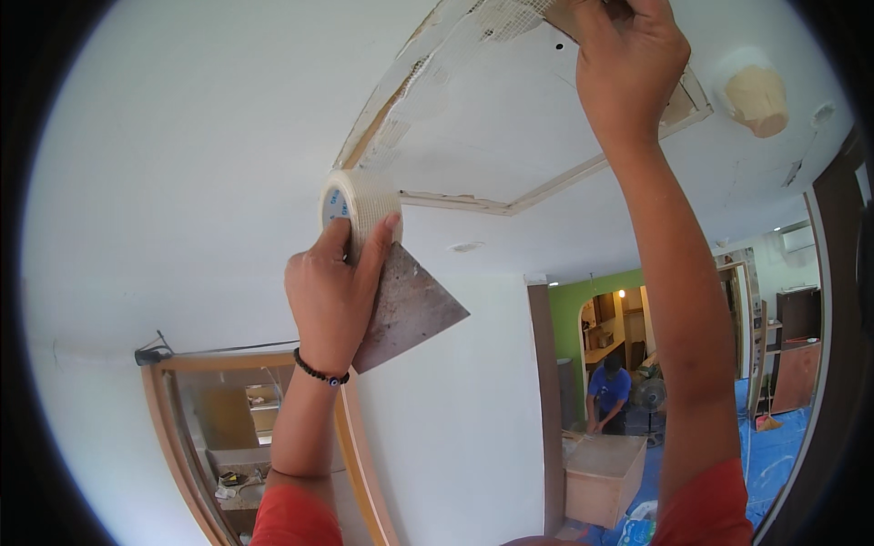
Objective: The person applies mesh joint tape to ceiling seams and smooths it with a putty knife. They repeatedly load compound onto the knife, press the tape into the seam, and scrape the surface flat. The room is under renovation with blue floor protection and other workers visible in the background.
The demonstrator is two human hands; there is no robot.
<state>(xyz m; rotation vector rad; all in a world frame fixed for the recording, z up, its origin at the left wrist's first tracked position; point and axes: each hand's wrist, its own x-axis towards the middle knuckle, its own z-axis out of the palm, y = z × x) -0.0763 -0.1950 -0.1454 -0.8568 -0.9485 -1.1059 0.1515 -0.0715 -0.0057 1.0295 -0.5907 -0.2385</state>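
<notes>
Your left grip (pixel 328 282) holds mesh tape (pixel 375 202) and a grey blade (pixel 410 305), open room rightward; your right grip (pixel 630 68) pinches a flat piece (pixel 561 16) beside the meshed ceiling edge (pixel 492 27).

Right fingers (pixel 596 22) cut off by top edge; flat piece (pixel 560 16) there, perhaps scraper, mostly hidden. Mesh tape (pixel 510 18) cropped.

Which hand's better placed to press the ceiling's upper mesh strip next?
Likely right: the right hand is beside the mesh strip; the left hand is lower, occupied with the mesh tape roll and triangular scraper.
</notes>
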